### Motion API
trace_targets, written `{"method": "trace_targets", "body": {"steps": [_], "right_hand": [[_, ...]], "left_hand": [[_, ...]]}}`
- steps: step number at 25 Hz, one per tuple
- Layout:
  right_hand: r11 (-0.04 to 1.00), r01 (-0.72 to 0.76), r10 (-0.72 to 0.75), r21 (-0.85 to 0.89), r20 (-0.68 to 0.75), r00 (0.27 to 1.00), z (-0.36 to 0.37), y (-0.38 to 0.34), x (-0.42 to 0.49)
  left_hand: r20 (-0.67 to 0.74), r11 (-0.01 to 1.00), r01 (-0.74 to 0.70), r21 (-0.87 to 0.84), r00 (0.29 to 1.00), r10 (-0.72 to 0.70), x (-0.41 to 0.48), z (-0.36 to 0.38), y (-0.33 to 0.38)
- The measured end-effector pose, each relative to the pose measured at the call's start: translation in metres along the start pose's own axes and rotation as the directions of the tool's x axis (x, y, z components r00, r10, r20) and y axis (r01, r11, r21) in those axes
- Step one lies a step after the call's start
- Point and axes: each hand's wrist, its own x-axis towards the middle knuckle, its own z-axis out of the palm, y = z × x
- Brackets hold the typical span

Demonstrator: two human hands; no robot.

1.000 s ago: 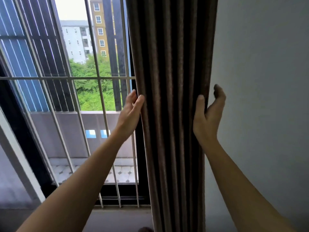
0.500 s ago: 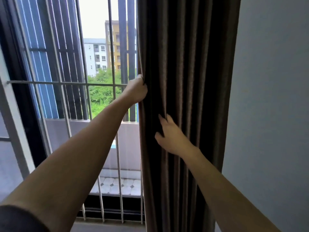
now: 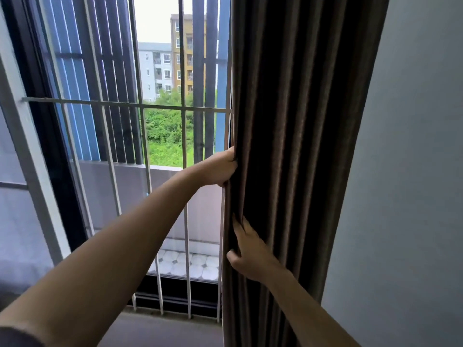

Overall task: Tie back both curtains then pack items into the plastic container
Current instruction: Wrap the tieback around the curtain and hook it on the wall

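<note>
Head view: a person stands at a barred window with both hands on the brown curtain [image 3: 300,146], which hangs between the window grille [image 3: 185,196] and the grey wall [image 3: 413,196].
Left hand: the left hand [image 3: 220,169] grips the curtain's window-side edge. Its fingers [image 3: 229,156] curl round the cloth, tips hidden in it.
Right hand: the right hand [image 3: 250,254] sits lower on the same edge. Its fingers reach up into a pleat while the thumb lies against the front, so it seems to pinch a few folds.
Step in hand: probably gathering this curtain toward the wall. Nothing is bound round it, and no tie-back is in sight.
Next move: likely calls for bunching the pleats tight, holding the bundle with one hand, and freeing the other to find and wrap a tie.
Plastic container: not in view, nor are the items to pack.
Edges: the curtain's window-side edge lies just beside the grille bars, and its wall-side edge meets the wall.
Open room: there is little slack toward the wall. The arms have free space on the window side, short of the bars.
</note>
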Motion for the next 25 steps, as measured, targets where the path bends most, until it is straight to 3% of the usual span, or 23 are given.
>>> {"method": "trace_targets", "body": {"steps": [10, 14, 18, 19, 20, 21, 22, 23, 25], "right_hand": [[0.991, -0.03, 0.044, -0.133, 0.106, 0.993, 0.023, 0.017, -0.003], [0.986, -0.043, 0.066, -0.164, 0.137, 0.988, 0.019, 0.016, -0.002], [0.979, -0.004, 0.049, -0.202, 0.219, 0.974, -0.005, 0.012, -0.006], [0.987, 0.022, 0.001, -0.16, 0.145, 0.989, -0.014, 0.011, -0.007], [0.99, 0.067, -0.074, -0.12, -0.054, 0.996, -0.024, 0.01, -0.006], [0.989, 0.098, -0.128, -0.112, -0.297, 0.946, -0.035, 0.009, -0.004], [0.988, 0.111, -0.15, -0.108, -0.502, 0.852, -0.047, 0.006, -0.001], [0.99, 0.101, -0.138, -0.095, -0.637, 0.759, -0.059, 0.003, 0.005], [0.997, 0.035, -0.07, -0.064, -0.71, 0.701, -0.08, -0.007, 0.02]], "left_hand": [[0.134, 0.989, -0.004, -0.151, 0.991, 0.025, -0.002, 0.007, 0.025], [0.079, 0.996, -0.083, 0.03, 0.994, 0.081, -0.004, 0.016, 0.031], [-0.042, 0.993, -0.022, 0.117, 0.999, 0.027, -0.002, 0.014, 0.032], [-0.052, 0.994, -0.004, 0.109, 0.999, 0.01, -0.002, 0.012, 0.033], [-0.059, 0.996, 0.008, 0.089, 0.998, -0.002, -0.003, 0.009, 0.033], [-0.069, 0.998, 0.012, 0.062, 0.998, -0.008, -0.004, 0.005, 0.034], [-0.088, 1.0, 0.005, 0.028, 0.996, -0.002, -0.005, 0.002, 0.036], [-0.106, 1.0, -0.008, -0.002, 0.994, 0.008, -0.005, -0.002, 0.037], [-0.115, 0.999, -0.027, -0.035, 0.993, 0.023, -0.003, -0.008, 0.042]]}}
